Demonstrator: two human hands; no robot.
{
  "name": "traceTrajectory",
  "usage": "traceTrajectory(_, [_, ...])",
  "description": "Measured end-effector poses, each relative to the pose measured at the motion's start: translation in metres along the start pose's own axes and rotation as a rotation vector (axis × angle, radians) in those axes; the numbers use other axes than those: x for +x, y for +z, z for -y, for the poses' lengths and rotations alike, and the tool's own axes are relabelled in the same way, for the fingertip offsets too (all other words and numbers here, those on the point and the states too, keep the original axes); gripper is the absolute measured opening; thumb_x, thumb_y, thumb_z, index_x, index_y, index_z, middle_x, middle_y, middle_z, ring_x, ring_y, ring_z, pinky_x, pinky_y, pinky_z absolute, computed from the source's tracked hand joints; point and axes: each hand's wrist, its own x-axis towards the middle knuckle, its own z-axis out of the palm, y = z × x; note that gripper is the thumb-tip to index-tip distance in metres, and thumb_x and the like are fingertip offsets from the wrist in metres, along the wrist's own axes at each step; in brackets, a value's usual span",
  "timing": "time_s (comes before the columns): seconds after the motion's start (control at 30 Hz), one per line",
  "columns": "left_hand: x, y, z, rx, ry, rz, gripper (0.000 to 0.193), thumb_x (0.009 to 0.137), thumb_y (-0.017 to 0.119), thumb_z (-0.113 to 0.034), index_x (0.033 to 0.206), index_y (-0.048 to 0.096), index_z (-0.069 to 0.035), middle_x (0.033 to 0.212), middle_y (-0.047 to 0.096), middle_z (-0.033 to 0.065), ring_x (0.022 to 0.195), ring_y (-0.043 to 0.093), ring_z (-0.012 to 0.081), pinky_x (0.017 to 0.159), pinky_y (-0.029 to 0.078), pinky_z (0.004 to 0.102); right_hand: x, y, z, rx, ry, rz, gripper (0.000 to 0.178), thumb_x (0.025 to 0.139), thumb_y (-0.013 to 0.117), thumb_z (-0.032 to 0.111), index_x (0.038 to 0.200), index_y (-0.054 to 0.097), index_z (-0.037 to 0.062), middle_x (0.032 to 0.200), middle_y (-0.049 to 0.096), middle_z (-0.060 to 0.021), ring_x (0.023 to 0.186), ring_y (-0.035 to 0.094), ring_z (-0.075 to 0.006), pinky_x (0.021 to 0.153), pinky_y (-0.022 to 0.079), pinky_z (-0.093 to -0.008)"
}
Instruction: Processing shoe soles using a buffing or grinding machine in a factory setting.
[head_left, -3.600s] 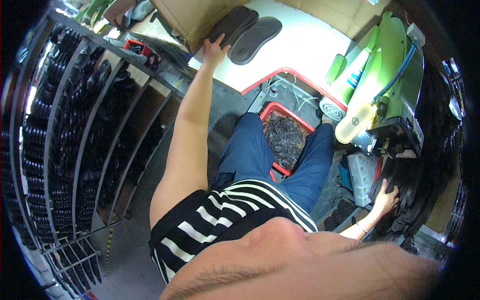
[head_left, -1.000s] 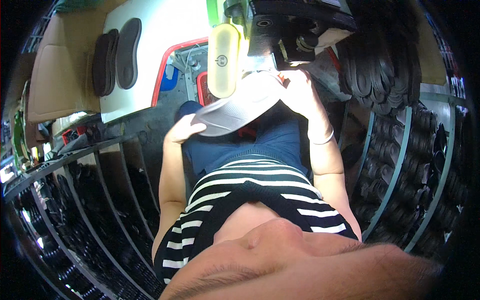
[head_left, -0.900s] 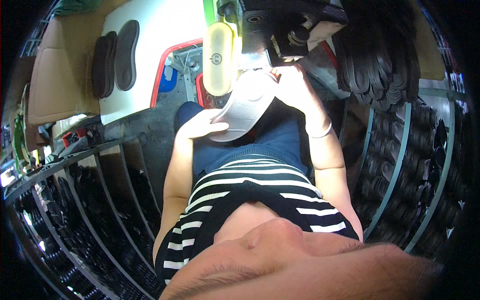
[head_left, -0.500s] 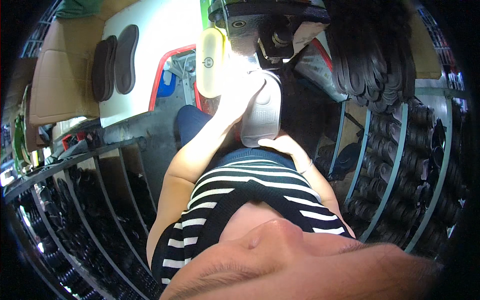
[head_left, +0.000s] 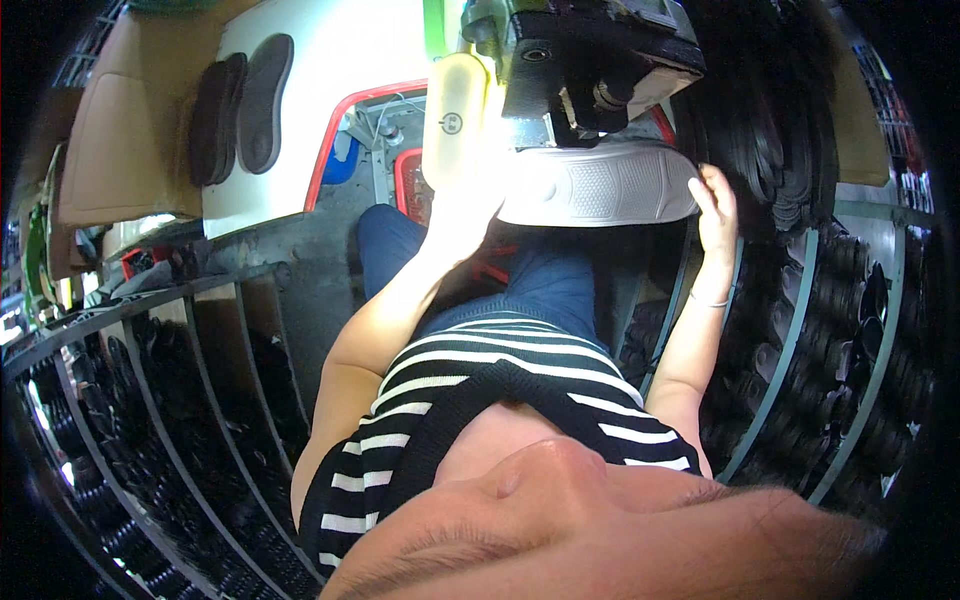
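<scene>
A grey shoe sole point(head_left: 610, 185) with a textured surface lies crosswise in front of me, just under the black machine head point(head_left: 600, 75). My left hand point(head_left: 465, 215) is at its left end, closed on it; strong light washes out the fingers. At the sole's right end is my right hand point(head_left: 714, 208), its thumb and fingertips curled against the tip. Whether the sole touches the machine cannot be made out.
Left of the machine is a pale yellow oval piece point(head_left: 455, 120). Dark insoles point(head_left: 264, 105) rest on the white table point(head_left: 330, 45) beside a cardboard box point(head_left: 130, 150). Black soles point(head_left: 770, 140) hang at the right. Racks point(head_left: 790, 330) of dark soles flank me.
The sole has turned from lengthwise to crosswise, under the machine head. My right hand has moved up and right, from its near end to its right end. My left hand stays at its other end.
</scene>
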Motion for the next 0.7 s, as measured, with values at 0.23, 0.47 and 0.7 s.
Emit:
traceTrajectory(0.23, [-0.022, -0.056, 0.040, -0.444, -0.158, 0.053, 0.030, 0.086, 0.055, -0.013, 0.110, 0.056, 0.005, 0.097, 0.062, 0.0095, 0.085, 0.060, 0.0162, 0.075, 0.048, 0.0274, 0.013, 0.043, 0.062, -0.340, -0.026, 0.051, 0.023, 0.081, 0.064, 0.009, 0.101, 0.061, -0.0010, 0.085, 0.064, -0.0055, 0.076, 0.057, -0.0086, 0.071, 0.046, -0.0234])
traceTrajectory(0.47, [-0.039, -0.106, 0.045, -0.622, -0.380, 0.080, 0.037, 0.089, 0.050, -0.013, 0.118, 0.043, 0.008, 0.104, 0.058, 0.0161, 0.087, 0.062, 0.0220, 0.072, 0.053, 0.0323, -0.011, 0.094, 0.084, -0.126, -0.025, 0.169, 0.020, 0.083, 0.060, 0.005, 0.102, 0.061, -0.0004, 0.086, 0.064, -0.0043, 0.075, 0.056, -0.0068, 0.067, 0.046, -0.0226])
traceTrajectory(0.7, [-0.082, -0.126, 0.067, -0.439, -0.609, 0.309, 0.042, 0.087, 0.055, -0.018, 0.121, 0.045, 0.005, 0.106, 0.060, 0.0132, 0.085, 0.063, 0.0198, 0.075, 0.052, 0.0296, 0.005, 0.123, 0.115, -0.281, -0.180, 0.307, 0.018, 0.082, 0.061, 0.011, 0.095, 0.065, -0.0010, 0.084, 0.065, -0.0112, 0.070, 0.059, -0.0133, 0.066, 0.047, -0.0252])
